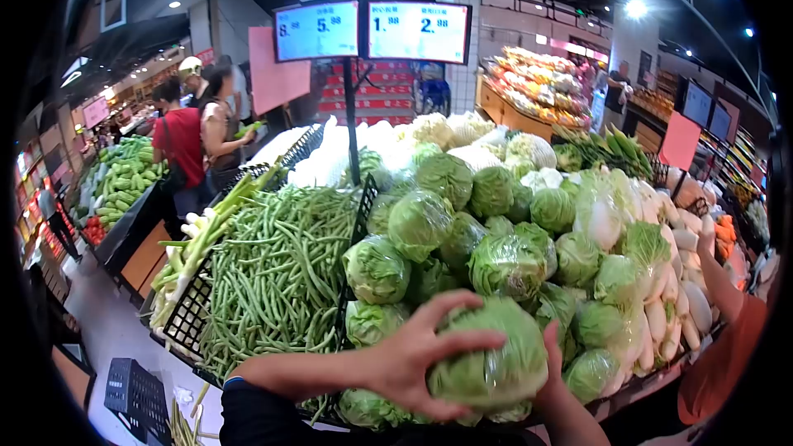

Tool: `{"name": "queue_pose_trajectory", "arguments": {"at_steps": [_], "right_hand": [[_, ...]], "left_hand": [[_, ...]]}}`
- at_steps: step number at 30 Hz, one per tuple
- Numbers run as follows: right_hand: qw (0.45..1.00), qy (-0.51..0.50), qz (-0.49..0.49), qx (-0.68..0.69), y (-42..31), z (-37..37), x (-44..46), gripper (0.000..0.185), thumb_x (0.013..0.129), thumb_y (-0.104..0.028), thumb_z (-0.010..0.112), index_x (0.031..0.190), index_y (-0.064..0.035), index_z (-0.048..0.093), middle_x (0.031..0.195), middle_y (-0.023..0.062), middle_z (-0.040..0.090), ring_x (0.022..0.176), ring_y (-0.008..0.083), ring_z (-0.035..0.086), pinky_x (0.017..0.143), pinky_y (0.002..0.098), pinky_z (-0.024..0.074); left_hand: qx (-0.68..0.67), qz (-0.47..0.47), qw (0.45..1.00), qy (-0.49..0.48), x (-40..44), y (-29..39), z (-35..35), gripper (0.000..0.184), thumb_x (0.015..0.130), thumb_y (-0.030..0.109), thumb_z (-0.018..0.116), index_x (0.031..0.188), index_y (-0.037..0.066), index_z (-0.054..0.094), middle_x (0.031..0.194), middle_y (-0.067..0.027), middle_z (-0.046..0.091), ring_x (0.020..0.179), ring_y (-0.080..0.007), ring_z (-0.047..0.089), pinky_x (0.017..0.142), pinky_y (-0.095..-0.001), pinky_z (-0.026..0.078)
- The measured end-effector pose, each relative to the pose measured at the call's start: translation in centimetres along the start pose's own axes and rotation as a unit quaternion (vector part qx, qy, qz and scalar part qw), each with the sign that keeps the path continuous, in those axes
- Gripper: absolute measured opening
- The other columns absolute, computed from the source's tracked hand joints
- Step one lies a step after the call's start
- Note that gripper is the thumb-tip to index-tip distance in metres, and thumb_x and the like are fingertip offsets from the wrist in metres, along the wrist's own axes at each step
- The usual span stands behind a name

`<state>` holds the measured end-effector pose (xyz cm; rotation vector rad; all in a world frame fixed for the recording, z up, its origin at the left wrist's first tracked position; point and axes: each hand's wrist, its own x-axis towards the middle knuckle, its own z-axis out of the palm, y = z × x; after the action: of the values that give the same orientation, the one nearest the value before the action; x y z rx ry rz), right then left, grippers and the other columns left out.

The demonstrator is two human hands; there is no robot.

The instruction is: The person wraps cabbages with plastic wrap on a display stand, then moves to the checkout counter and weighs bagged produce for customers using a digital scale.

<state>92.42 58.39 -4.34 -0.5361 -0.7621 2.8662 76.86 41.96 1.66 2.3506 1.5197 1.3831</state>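
Observation:
Between my two hands is a round green cabbage (504, 363) in shiny clear wrap, held over the front of the cabbage heap. My left hand (417, 351) spreads its fingers around the cabbage's left side and top. On the right side, my right hand (555, 376) presses against it, with most of its fingers hidden behind. More wrapped cabbages (512, 260) are piled just behind. Green beans (277, 272) fill the section to the left, beneath my left forearm.
A black mesh divider (357, 231) separates beans from cabbages. White radishes (661, 314) lie to the right, near another person's arm (719, 272). Price screens (372, 30) stand on a post behind. A dark crate (136, 400) sits on the floor at left; shoppers (182, 136) stand farther back.

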Motion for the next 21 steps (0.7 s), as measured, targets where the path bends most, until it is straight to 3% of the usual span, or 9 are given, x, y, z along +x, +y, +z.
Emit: {"name": "queue_pose_trajectory", "arguments": {"at_steps": [3, 6, 10, 11, 13, 14, 17, 19, 21], "right_hand": [[0.934, -0.357, 0.018, 0.014, -6.1, -0.8, 3.7, 0.097, 0.078, -0.076, 0.030, 0.143, -0.0160, -0.010, 0.132, 0.0382, 0.028, 0.041, 0.0119, 0.040, 0.043, 0.0285, 0.0441], [0.892, -0.435, -0.028, -0.119, -9.1, 5.0, 1.0, 0.092, 0.084, -0.061, 0.043, 0.142, -0.0194, -0.015, 0.130, 0.0386, 0.032, 0.040, 0.0094, 0.039, 0.042, 0.0228, 0.0435], [0.828, -0.413, 0.104, -0.365, -5.5, 4.0, -6.7, 0.094, 0.083, -0.013, 0.061, 0.142, -0.0116, -0.013, 0.105, 0.0281, 0.055, 0.044, 0.0087, 0.041, 0.044, 0.0234, 0.0386], [0.827, -0.379, 0.148, -0.387, -4.6, 2.2, -7.4, 0.094, 0.081, -0.002, 0.061, 0.143, -0.0124, -0.008, 0.104, 0.0244, 0.057, 0.048, 0.0083, 0.044, 0.046, 0.0233, 0.0394], [0.780, -0.285, 0.004, -0.558, -2.6, -0.5, -7.4, 0.022, 0.085, -0.011, 0.053, 0.105, -0.0013, 0.056, 0.070, 0.0064, 0.056, 0.045, 0.0127, 0.048, 0.041, 0.0290, 0.0388], [0.689, -0.284, 0.088, -0.661, -2.9, -1.5, -6.2, 0.084, 0.083, -0.005, 0.058, 0.145, -0.0165, 0.002, 0.110, 0.0181, 0.058, 0.064, 0.0104, 0.055, 0.052, 0.0274, 0.0440], [0.621, -0.240, -0.097, -0.740, -1.8, -2.9, -5.0, 0.052, 0.077, -0.005, 0.060, 0.127, -0.0131, 0.048, 0.089, 0.0098, 0.063, 0.078, 0.0217, 0.064, 0.070, 0.0328, 0.0524], [0.409, -0.154, -0.247, -0.865, -2.7, -1.2, -5.1, 0.037, 0.073, -0.007, 0.058, 0.109, -0.0156, 0.061, 0.077, 0.0050, 0.063, 0.077, 0.0245, 0.064, 0.073, 0.0320, 0.0530], [0.326, -0.259, -0.453, -0.788, -2.9, 0.7, -4.7, 0.022, 0.074, -0.007, 0.058, 0.095, -0.0040, 0.058, 0.067, 0.0066, 0.049, 0.056, 0.0220, 0.053, 0.052, 0.0332, 0.0452]], "left_hand": [[-0.033, -0.028, 0.998, -0.043, -0.7, 3.6, 1.5, 0.079, 0.062, 0.038, 0.076, 0.129, 0.014, 0.042, 0.123, -0.0233, 0.036, 0.115, -0.0367, 0.040, 0.095, -0.0451, 0.038], [-0.031, -0.195, 0.979, -0.050, -2.4, 2.4, 3.7, 0.078, 0.063, 0.039, 0.077, 0.125, 0.009, 0.040, 0.119, -0.0213, 0.038, 0.114, -0.0351, 0.041, 0.093, -0.0439, 0.039], [-0.164, -0.371, 0.887, 0.220, -4.8, -0.7, 3.8, 0.072, 0.067, 0.019, 0.075, 0.121, 0.007, 0.029, 0.114, -0.0174, 0.038, 0.109, -0.0305, 0.045, 0.089, -0.0423, 0.048], [-0.278, -0.400, 0.810, 0.326, -4.8, -0.8, 3.7, 0.070, 0.068, 0.016, 0.073, 0.121, 0.007, 0.026, 0.114, -0.0174, 0.038, 0.106, -0.0315, 0.048, 0.087, -0.0434, 0.050], [-0.467, -0.322, 0.703, 0.429, -4.6, 0.6, 3.7, 0.059, 0.074, 0.020, 0.059, 0.122, 0.004, 0.029, 0.114, -0.0198, 0.044, 0.100, -0.0352, 0.054, 0.082, -0.0456, 0.051], [-0.505, -0.321, 0.701, 0.389, -5.0, 1.0, 3.7, 0.060, 0.076, 0.030, 0.052, 0.125, 0.002, 0.033, 0.119, -0.0194, 0.046, 0.104, -0.0342, 0.053, 0.087, -0.0470, 0.048], [-0.528, -0.318, 0.694, 0.373, -6.6, 3.0, 5.0, 0.073, 0.080, 0.053, 0.038, 0.127, -0.002, 0.042, 0.122, -0.0180, 0.051, 0.111, -0.0313, 0.051, 0.097, -0.0451, 0.040], [-0.608, -0.352, 0.639, 0.313, -8.4, 4.3, 6.1, 0.061, 0.080, 0.039, 0.045, 0.124, -0.004, 0.045, 0.118, -0.0164, 0.054, 0.107, -0.0264, 0.053, 0.094, -0.0394, 0.043], [-0.683, -0.331, 0.608, 0.232, -9.2, 4.9, 7.6, 0.065, 0.077, 0.039, 0.048, 0.126, -0.003, 0.041, 0.121, -0.0161, 0.051, 0.109, -0.0259, 0.051, 0.095, -0.0387, 0.041]]}}
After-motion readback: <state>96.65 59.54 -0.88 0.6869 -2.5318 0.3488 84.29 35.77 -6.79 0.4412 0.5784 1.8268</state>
